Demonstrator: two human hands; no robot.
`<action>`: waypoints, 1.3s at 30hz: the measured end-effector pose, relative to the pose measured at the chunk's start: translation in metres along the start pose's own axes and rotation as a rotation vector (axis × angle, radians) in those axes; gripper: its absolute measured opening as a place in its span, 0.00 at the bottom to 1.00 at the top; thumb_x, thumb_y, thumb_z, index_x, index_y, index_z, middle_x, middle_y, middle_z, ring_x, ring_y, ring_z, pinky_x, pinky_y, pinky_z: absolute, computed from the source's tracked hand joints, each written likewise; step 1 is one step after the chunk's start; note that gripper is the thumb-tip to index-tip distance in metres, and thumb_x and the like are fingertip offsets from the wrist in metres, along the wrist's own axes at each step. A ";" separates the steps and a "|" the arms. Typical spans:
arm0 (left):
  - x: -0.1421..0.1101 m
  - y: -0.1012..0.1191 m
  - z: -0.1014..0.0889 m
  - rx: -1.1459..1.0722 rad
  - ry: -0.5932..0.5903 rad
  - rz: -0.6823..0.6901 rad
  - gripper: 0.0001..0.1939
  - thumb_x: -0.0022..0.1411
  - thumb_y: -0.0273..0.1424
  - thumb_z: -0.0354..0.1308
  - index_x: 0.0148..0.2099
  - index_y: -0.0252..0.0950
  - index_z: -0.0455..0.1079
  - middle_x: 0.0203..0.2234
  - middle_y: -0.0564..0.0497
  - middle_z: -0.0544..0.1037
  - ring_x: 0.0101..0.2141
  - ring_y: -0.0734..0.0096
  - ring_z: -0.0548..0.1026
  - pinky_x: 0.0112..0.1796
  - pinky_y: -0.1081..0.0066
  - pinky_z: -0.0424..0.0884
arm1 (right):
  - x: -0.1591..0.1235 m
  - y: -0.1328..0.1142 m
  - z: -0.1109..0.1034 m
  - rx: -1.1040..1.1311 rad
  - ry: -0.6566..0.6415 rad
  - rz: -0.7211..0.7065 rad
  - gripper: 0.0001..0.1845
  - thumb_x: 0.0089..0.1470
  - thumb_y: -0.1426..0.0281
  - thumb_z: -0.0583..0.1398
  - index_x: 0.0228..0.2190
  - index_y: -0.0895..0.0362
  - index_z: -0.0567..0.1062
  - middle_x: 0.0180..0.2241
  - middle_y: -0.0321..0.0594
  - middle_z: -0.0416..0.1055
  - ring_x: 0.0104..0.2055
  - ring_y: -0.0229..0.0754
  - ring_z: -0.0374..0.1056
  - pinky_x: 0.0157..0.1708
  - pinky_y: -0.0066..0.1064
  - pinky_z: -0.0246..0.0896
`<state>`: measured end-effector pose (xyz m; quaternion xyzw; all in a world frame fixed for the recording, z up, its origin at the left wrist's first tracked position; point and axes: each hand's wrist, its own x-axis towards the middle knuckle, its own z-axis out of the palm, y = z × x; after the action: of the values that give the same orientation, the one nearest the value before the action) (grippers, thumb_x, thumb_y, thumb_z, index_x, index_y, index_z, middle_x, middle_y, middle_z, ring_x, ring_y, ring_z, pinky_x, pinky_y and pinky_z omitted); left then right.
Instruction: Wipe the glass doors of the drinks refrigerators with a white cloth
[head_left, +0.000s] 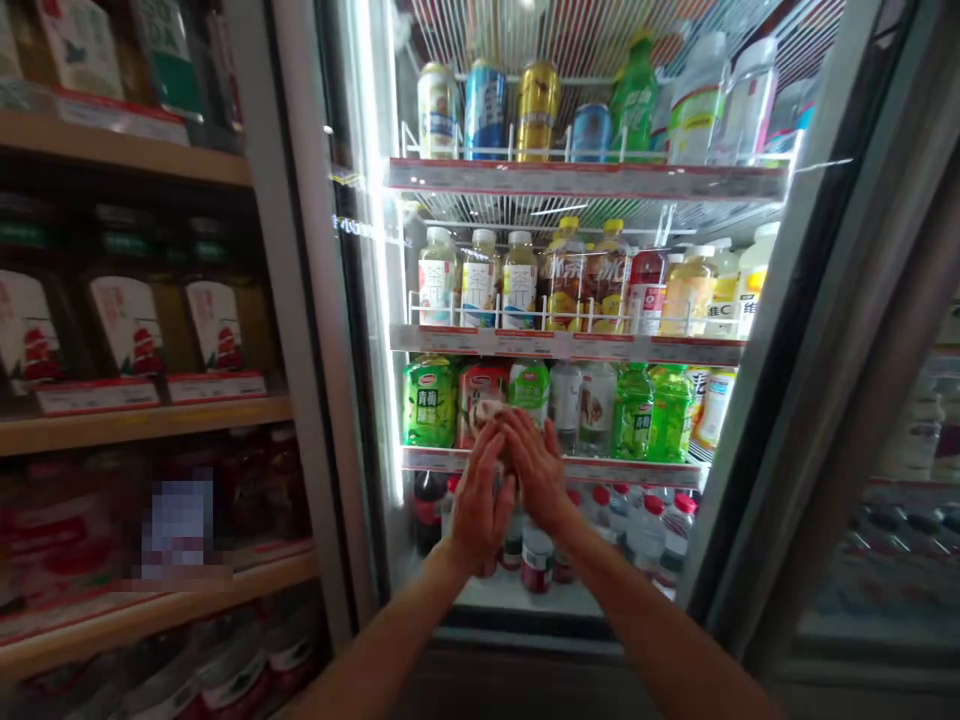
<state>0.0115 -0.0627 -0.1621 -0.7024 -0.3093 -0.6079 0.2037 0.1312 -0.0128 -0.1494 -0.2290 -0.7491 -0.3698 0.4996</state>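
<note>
Lit drinks cooler (806,300) dead centre, wooden shelving (150,421) with more bottles off to the left. Nearest: two bare forearms (615,590) from the bottom edge. Left hand (476,505) and right hand (538,475) are raised, palms angled toward each other, fingers extended, not clenched; fingertips look close together or overlapping. Can't tell if they grip anything: a pale patch (489,410) shows at the fingertips, too blurred to identify.

Closest stock: red-label bottle (474,385) and green-label bottle (529,388), upright on the third shelf (637,473), behind the hands and partly covered. Contact not confirmed, depth unclear.

Progress, my read: hands are in position, handling partway at most. No bottle visibly lifted clear of its row, so I'd count nothing as finished; how much is left, can't judge from one view.

Below, red-capped bottles (652,530) stand low in the cooler, some blocked by the arms. Higher up: yellow-capped bottles (566,275) on the second shelf (465,340), cans (484,105) on the top shelf (592,182), all upright.
</note>
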 end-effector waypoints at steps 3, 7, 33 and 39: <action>0.009 -0.002 0.020 0.041 0.058 -0.062 0.27 0.64 0.28 0.46 0.64 0.36 0.45 0.61 0.38 0.55 0.61 0.63 0.53 0.55 0.57 0.62 | -0.011 0.021 -0.020 -0.030 -0.009 0.003 0.37 0.56 0.64 0.52 0.62 0.60 0.43 0.61 0.54 0.51 0.66 0.49 0.41 0.62 0.53 0.36; 0.030 0.008 0.054 0.160 0.160 -0.035 0.26 0.62 0.32 0.49 0.61 0.32 0.51 0.60 0.36 0.55 0.62 0.57 0.50 0.56 0.52 0.59 | 0.004 0.069 -0.046 -0.117 0.064 -0.006 0.36 0.55 0.65 0.53 0.62 0.55 0.46 0.63 0.51 0.46 0.65 0.50 0.43 0.61 0.54 0.35; 0.054 -0.071 -0.004 0.392 0.191 0.306 0.20 0.62 0.31 0.51 0.56 0.38 0.63 0.61 0.45 0.58 0.63 0.59 0.47 0.60 0.54 0.53 | 0.031 0.116 -0.058 -0.297 0.206 0.139 0.24 0.53 0.70 0.53 0.53 0.58 0.65 0.59 0.51 0.57 0.63 0.53 0.50 0.59 0.55 0.41; 0.064 -0.080 -0.013 0.374 0.353 0.139 0.22 0.62 0.25 0.48 0.59 0.38 0.59 0.65 0.45 0.44 0.64 0.53 0.42 0.60 0.46 0.48 | 0.034 0.111 -0.054 -0.323 0.230 0.188 0.24 0.52 0.70 0.53 0.52 0.59 0.67 0.58 0.51 0.58 0.62 0.54 0.51 0.58 0.58 0.43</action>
<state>-0.0481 -0.0012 -0.1046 -0.5552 -0.3272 -0.6377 0.4219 0.2279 0.0131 -0.0699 -0.3313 -0.5934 -0.4603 0.5711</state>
